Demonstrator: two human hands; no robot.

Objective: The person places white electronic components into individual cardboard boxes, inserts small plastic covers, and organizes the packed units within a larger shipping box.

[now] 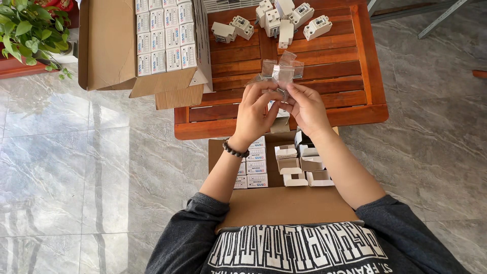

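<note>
On a grey marbled tile floor [76,167], a low slatted wooden table [350,76] is seen from above. A large open cardboard carton [109,45] is set at the table's left end, packed with rows of small white boxes [165,33]. A second, shallower carton [284,205] is placed near the person's lap, just below the table edge; closed white boxes [256,167] are lined up at its left, and opened, empty-looking ones [302,165] at its right. A green potted plant [28,30] is noted at the top left corner. Several white plastic electrical parts [281,20] are heaped on the far side of the table.

Above the table's near edge, both hands are raised together. A cluster of small clear plastic bags [281,71] is pinched between them. The left hand [253,114], a dark bead bracelet [235,150] worn at its wrist, is closed on the bags from the left with fingers curled. The right hand [307,109] is closed on the same bags from the right, thumb and fingertips pressed in. What the bags contain cannot be told.
</note>
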